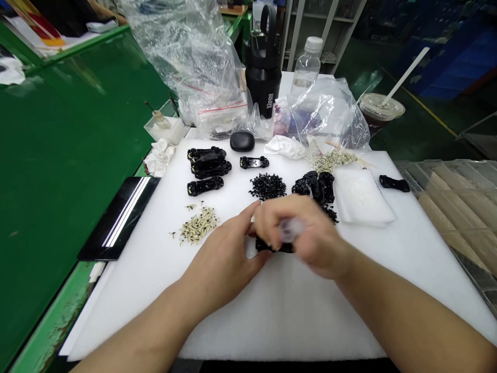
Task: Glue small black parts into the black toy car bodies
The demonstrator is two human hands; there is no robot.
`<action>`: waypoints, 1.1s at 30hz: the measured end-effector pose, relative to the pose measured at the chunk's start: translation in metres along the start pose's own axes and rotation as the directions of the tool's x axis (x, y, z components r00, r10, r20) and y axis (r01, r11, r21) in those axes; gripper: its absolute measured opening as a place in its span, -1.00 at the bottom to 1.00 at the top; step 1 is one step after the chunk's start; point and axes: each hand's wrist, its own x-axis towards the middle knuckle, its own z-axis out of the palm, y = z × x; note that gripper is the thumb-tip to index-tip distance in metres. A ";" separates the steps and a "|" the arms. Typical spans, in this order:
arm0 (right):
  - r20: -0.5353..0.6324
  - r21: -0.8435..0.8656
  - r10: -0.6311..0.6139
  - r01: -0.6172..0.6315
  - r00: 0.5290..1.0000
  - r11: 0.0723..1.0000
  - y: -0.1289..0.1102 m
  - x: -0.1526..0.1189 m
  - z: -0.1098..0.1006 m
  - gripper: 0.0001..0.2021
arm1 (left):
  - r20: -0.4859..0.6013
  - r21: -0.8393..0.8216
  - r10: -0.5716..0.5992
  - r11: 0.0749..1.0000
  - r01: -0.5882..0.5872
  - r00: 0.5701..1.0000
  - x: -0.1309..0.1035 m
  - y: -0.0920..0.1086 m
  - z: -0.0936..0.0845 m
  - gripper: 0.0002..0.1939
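Near the middle of the white foam board (pixel 306 305), my left hand (pixel 227 254) is closed on the left end of a black toy car chassis (pixel 272 247). Above the same chassis, my right hand (pixel 306 228) makes a fist around a tool with a clear handle end (pixel 292 229). Motion blurs it, and its tip is hidden. Just beyond my hands is a pile of small black parts (pixel 267 186). Several black chassis lie in a group (pixel 209 165) at the left, with others (pixel 314 186) at the right. A heap of small cream-coloured pieces (pixel 198 225) lies left of my left hand.
White foam sheets (pixel 363 199) lie at the right, beside a clear compartment tray (pixel 458 207). Across the back stand plastic bags (pixel 194 62), a black flask (pixel 263 77), a water bottle (pixel 306 65) and a drink cup (pixel 378 111). A dark glossy panel (pixel 116 217) borders the left side.
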 end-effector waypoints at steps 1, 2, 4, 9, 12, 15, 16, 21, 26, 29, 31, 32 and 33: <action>-0.075 -0.024 -0.037 0.036 0.996 0.999 -0.013 -0.005 -0.012 -0.53 | -0.008 0.002 -0.003 1.000 0.003 1.000 -0.001 -0.002 0.001 -0.35; -0.163 -0.065 -0.119 0.110 0.979 0.992 -0.027 -0.010 -0.026 -0.55 | -0.011 -0.001 -0.001 1.000 0.001 1.000 -0.002 -0.005 0.002 -0.26; -0.407 -0.199 -0.252 0.184 0.878 0.962 -0.050 -0.022 -0.063 -0.65 | -0.010 -0.007 0.024 1.000 -0.024 1.000 -0.004 -0.011 0.003 -0.20; -0.842 -0.266 -0.198 -0.067 0.502 0.962 -0.044 -0.039 -0.143 -0.86 | 0.030 -0.009 0.094 0.996 -0.094 0.995 -0.008 -0.017 0.003 -0.28; -0.858 -0.106 0.058 -0.286 0.510 0.952 -0.016 -0.038 -0.156 -0.85 | 0.028 0.035 0.122 0.992 -0.122 0.992 -0.015 -0.012 -0.007 -0.30; -0.849 -0.140 0.095 -0.396 0.519 0.908 -0.005 -0.037 -0.151 -0.80 | -0.090 0.132 0.122 0.985 -0.110 0.988 -0.025 -0.013 -0.027 -0.46; -0.865 -0.226 0.029 -0.441 0.501 0.869 -0.007 -0.037 -0.148 -0.79 | -0.158 0.185 0.116 0.979 -0.086 0.981 -0.029 -0.017 -0.035 -0.55; -0.663 -0.748 -0.667 -0.299 0.339 0.592 -0.032 -0.036 -0.120 -0.59 | -0.249 0.570 0.076 0.818 0.083 0.966 -0.044 -0.055 -0.063 -0.57; -0.331 -0.844 -0.330 -0.120 0.884 0.523 -0.043 -0.032 -0.059 -0.91 | -0.167 0.678 0.067 0.732 0.065 0.984 -0.046 -0.071 -0.059 -0.56; -0.061 -0.899 0.142 -0.116 0.988 0.423 -0.033 -0.031 -0.027 -0.82 | -0.142 0.716 0.096 0.697 0.036 0.985 -0.045 -0.066 -0.057 -0.57; -0.022 -0.921 0.253 -0.119 0.967 0.372 -0.024 -0.030 -0.015 -0.68 | -0.133 0.736 0.109 0.676 0.025 0.985 -0.045 -0.063 -0.057 -0.57; -0.010 -0.926 0.282 -0.116 0.959 0.359 -0.020 -0.030 -0.013 -0.63 | -0.135 0.744 0.118 0.668 0.022 0.984 -0.045 -0.063 -0.058 -0.57; 0.002 -0.931 0.301 -0.107 0.954 0.349 -0.017 -0.029 -0.012 -0.61 | -0.141 0.748 0.127 0.663 0.022 0.982 -0.045 -0.063 -0.058 -0.57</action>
